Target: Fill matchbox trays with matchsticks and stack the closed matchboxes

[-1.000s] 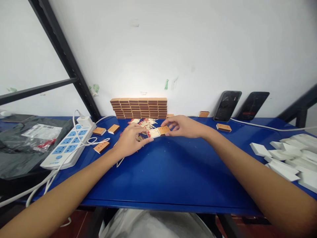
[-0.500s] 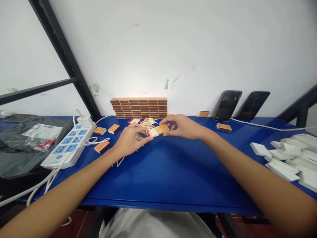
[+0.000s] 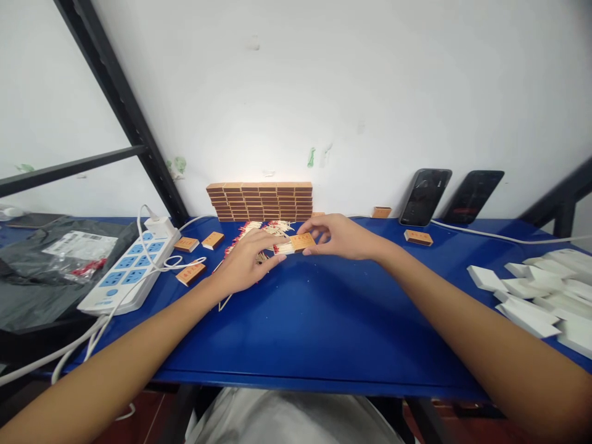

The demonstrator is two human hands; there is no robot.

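Note:
Between my two hands is a partly slid-out matchbox (image 3: 303,242) with an orange printed sleeve. Its white tray (image 3: 290,250) pokes out on the left, filled with red-tipped matches. My right hand (image 3: 342,237) pinches the sleeve's right end between thumb and fingers. At the tray's left end, my left hand (image 3: 243,259) has its thumb along the near side; its fingertips are partly hidden. A heap of loose matches (image 3: 280,227) lies behind and beneath my left hand on the blue table (image 3: 314,327).
Stacked matchboxes (image 3: 259,202) form a block against the wall. Single matchboxes lie left (image 3: 190,273) and right (image 3: 419,237). A power strip (image 3: 124,271) with white cables stands left, beside a grey plastic bag (image 3: 28,265). Two phones lean at the back right; white trays (image 3: 546,290) pile up nearer.
The matchbox has turned slightly more level, and a little less of the tray shows outside the sleeve. My left fingers have shifted, uncovering more loose matches behind them.

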